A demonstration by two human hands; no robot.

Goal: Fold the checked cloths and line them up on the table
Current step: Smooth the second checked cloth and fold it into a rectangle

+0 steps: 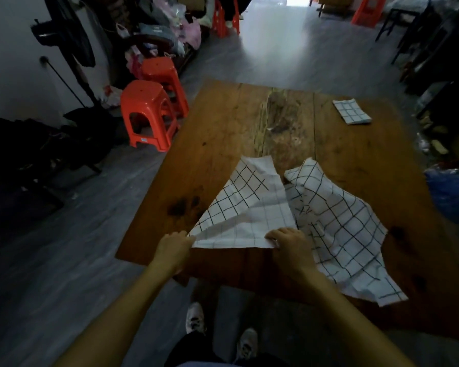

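A white checked cloth [247,207] lies partly spread on the near part of the wooden table [223,123]. My left hand [174,247] pinches its near left corner. My right hand [292,243] pinches its near right corner at the table's front edge. A second checked cloth [347,226] lies crumpled to the right, partly under the first and hanging over the near edge. A folded checked cloth [351,111] rests at the far right of the table.
Two orange plastic stools [150,115] stand left of the table. Cluttered bags and a dark stand fill the left side of the room. More orange stools and dark furniture stand at the back. My feet [220,332] show below the table's front edge.
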